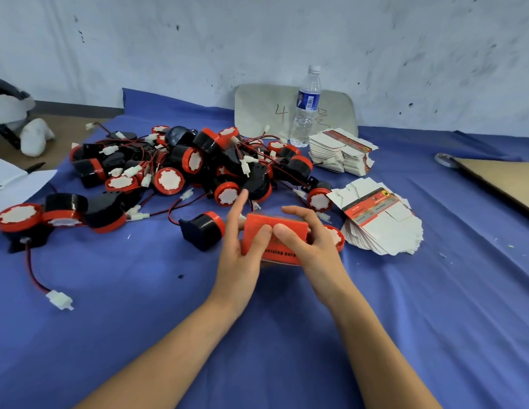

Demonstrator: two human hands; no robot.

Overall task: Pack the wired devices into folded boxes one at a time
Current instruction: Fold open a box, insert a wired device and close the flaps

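We see two hands together on one red box (288, 228), held just above the blue cloth (287, 335). The left hand (242, 246) grips the box's left end with its thumb laid on the top face and its forefinger lifted clear. The right hand (312, 246) wraps the right end, fingers curled over the far edge. The two thumbs touch at the middle of the lid. The box looks folded up and closed, and we cannot tell what is inside.

Just left of the left hand lies one black-and-red wired device (202, 230) on its side. A second device (335, 236) shows partly from behind the right hand. Beyond both hands and leftward sprawls the main pile of devices (198, 160), tangled in red and black leads. We count well over a dozen there, but not an exact number. Far to the left of the left hand sit three more devices (62, 211) close together, and one loose white connector (60, 300) lies nearer us on its lead.

Right of the right hand we count two heaps of flat unfolded boxes: the near heap (381, 228) just beside that hand, and the far heap (341, 154) beyond it. One water bottle (306, 107) stands upright by the far heap, before one grey board (257, 110).
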